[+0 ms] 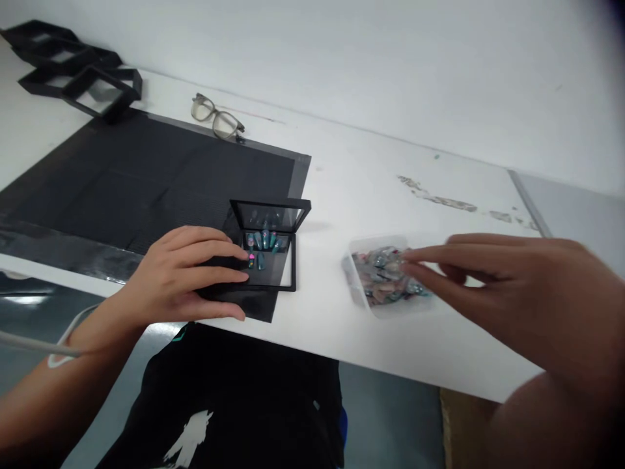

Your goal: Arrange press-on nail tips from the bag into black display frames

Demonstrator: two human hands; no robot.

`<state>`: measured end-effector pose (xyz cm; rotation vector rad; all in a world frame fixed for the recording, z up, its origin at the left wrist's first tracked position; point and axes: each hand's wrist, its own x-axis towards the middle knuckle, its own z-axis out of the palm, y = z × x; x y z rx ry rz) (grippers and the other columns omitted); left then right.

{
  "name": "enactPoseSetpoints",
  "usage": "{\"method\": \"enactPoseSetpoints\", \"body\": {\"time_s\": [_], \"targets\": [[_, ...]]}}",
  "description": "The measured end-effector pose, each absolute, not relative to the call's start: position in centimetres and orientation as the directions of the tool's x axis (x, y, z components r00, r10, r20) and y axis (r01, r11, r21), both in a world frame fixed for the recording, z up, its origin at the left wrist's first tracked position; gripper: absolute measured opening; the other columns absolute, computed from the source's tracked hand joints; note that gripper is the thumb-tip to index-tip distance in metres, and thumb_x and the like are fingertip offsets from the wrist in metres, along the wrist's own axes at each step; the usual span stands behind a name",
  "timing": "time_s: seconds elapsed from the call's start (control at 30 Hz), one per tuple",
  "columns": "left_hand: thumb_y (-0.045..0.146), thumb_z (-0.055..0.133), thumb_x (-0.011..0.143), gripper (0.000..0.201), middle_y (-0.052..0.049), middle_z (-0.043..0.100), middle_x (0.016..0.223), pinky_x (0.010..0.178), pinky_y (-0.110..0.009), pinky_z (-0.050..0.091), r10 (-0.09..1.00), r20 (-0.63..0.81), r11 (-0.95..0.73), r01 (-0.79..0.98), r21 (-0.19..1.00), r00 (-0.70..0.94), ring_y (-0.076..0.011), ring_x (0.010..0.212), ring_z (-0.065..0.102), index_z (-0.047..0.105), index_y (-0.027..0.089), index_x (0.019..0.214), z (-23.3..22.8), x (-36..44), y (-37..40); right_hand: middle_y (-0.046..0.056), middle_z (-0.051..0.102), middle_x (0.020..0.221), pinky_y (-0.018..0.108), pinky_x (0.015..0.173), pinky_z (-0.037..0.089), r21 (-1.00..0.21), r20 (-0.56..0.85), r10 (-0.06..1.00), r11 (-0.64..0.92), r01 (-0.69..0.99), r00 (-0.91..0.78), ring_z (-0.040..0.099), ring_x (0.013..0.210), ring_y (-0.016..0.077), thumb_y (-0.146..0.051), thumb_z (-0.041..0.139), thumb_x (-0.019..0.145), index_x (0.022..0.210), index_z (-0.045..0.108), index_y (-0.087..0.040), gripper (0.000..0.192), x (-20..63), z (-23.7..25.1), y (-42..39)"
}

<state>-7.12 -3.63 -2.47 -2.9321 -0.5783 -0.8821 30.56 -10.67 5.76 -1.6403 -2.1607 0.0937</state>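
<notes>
My left hand [190,270] lies with spread fingers over the left side of a small black display case [293,264], its fingertips beside the nails. The case's lid [304,208] stands raised, with a clear window. Inside, several teal press-on nails [265,240] form a row at the back; a pink-decorated nail [251,260] and a dark teal nail [260,261] sit in front. My right hand [508,286] pinches thumb and forefinger together above a clear plastic tub [359,293] full of loose press-on nails [383,277]. What the pinch holds is too small to make out.
A black mat [146,176] covers the left of the white table [312,332]. Glasses [215,118] lie behind it. Several black display frames [92,94] are stacked at the back left, near the wall. Torn tape residue [454,204] marks the table at the right.
</notes>
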Motion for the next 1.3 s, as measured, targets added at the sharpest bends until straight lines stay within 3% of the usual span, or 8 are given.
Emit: {"method": "enactPoseSetpoints", "body": {"time_s": [0.07,0.17,0.3,0.6,0.83,0.97,1.17,1.3], "targets": [[0.057,0.083,0.070,0.045,-0.001,0.075,0.113,0.089,-0.041,0.056,0.362,0.520,-0.924,0.372,0.089,0.774,-0.0239,0.106,0.068,0.070,0.030,0.103,-2.5,-7.2,-3.6,-0.002,0.061,0.054,0.028,0.040,0.029,-0.256,0.131,0.948,0.314,0.914,-0.289,0.046,0.040,0.0116,-0.040,0.073,0.081,0.070,0.077,-0.031,0.014,30.0,5.2,-9.9],[0.062,0.081,0.071,0.052,-0.003,0.074,0.114,0.090,-0.043,0.057,0.384,0.521,-0.912,0.400,0.088,0.762,-0.0250,0.105,0.068,0.068,0.031,0.110,-2.4,-7.4,-3.6,-0.005,0.058,0.049,0.026,0.037,0.028,-0.331,-0.091,0.956,0.236,0.914,-0.280,0.044,0.036,0.0095,-0.042,0.080,0.074,0.076,0.079,-0.034,0.008,30.0,4.3,-9.3],[0.072,0.070,0.076,0.057,-0.003,0.074,0.111,0.088,-0.045,0.058,0.429,0.522,-0.894,0.428,0.131,0.737,-0.0259,0.103,0.068,0.066,0.034,0.118,-2.4,-7.7,-3.7,-0.006,0.052,0.047,0.025,0.038,0.026,-0.404,-0.211,0.929,0.202,0.893,-0.305,0.043,0.037,0.0095,-0.038,0.078,0.075,0.080,0.080,-0.034,0.007,29.8,3.4,-8.9],[0.058,0.088,0.063,0.074,0.001,0.077,0.106,0.079,-0.045,0.060,0.394,0.536,-0.911,0.395,0.120,0.746,-0.0284,0.094,0.070,0.066,0.034,0.129,-2.2,-7.8,-2.8,-0.006,0.050,0.053,0.025,0.045,0.029,-0.431,-0.311,0.890,0.180,0.884,-0.333,0.045,0.045,0.0102,-0.025,0.070,0.080,0.074,0.069,-0.027,0.007,30.1,2.8,-8.6],[0.054,0.083,0.072,0.058,0.000,0.078,0.104,0.083,-0.045,0.058,0.456,0.504,-0.888,0.411,0.206,0.733,-0.0275,0.098,0.070,0.067,0.039,0.126,-2.3,-8.1,-2.9,-0.007,0.049,0.053,0.024,0.043,0.029,-0.540,-0.325,0.887,0.111,0.834,-0.329,0.042,0.045,0.0088,-0.034,0.066,0.087,0.076,0.067,-0.026,0.014,31.4,3.6,-8.9],[0.059,0.077,0.076,0.055,-0.001,0.078,0.105,0.084,-0.045,0.057,0.427,0.486,-0.904,0.370,0.215,0.763,-0.0281,0.101,0.069,0.067,0.038,0.126,-2.5,-8.5,-2.8,-0.007,0.045,0.052,0.023,0.042,0.029,-0.609,-0.345,0.885,0.042,0.792,-0.312,0.038,0.044,0.0078,-0.037,0.063,0.089,0.076,0.068,-0.025,0.018,31.7,3.8,-8.9],[0.054,0.076,0.079,0.049,-0.002,0.078,0.105,0.085,-0.045,0.056,0.409,0.473,-0.912,0.337,0.233,0.780,-0.0291,0.102,0.069,0.070,0.035,0.124,-2.5,-8.7,-2.5,-0.007,0.050,0.056,0.024,0.042,0.028,-0.528,-0.373,0.878,0.066,0.847,-0.301,0.043,0.045,0.0084,-0.035,0.071,0.083,0.085,0.074,-0.030,0.006,31.2,3.0,-8.6],[0.051,0.074,0.082,0.045,-0.001,0.078,0.104,0.085,-0.045,0.055,0.419,0.472,-0.908,0.342,0.243,0.776,-0.0283,0.101,0.069,0.069,0.036,0.124,-2.5,-8.6,-2.6,-0.007,0.049,0.053,0.024,0.043,0.026,-0.445,-0.379,0.880,0.099,0.890,-0.287,0.040,0.044,0.0085,-0.024,0.069,0.080,0.073,0.068,-0.029,0.008,30.0,2.6,-8.6]]}}
